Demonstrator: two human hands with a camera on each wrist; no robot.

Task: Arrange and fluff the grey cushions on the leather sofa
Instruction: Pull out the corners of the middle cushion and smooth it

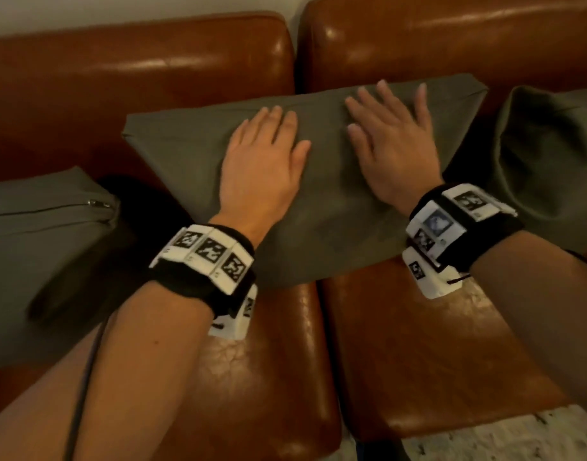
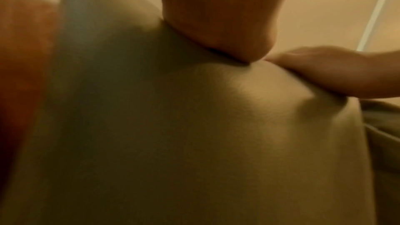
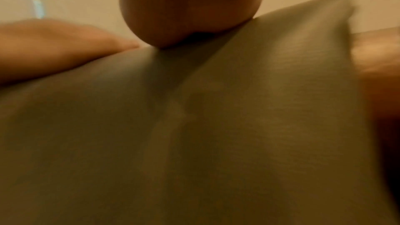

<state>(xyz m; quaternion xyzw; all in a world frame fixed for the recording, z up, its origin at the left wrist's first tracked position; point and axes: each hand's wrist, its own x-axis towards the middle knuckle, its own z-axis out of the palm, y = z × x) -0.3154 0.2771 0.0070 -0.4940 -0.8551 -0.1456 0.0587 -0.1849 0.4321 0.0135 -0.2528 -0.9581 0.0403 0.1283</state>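
Both hands, left hand [image 1: 260,161] and right hand [image 1: 390,144], press spread flat on the middle grey cushion [image 1: 192,144]; no legible writing.

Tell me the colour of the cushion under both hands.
Plain grey with an olive cast, no pattern: the middle cushion. Head view shows it best.

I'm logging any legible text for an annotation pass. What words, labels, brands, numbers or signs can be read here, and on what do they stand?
No readable words, brands or numbers in any view.
White wristband tiles on the left wrist: black-and-white coded marker patterns, not text.
White wristband tiles on the right wrist: the same markers, plus a small screen too blurred to read.
Grey fabric cushions and brown leather sofa: no label visible.
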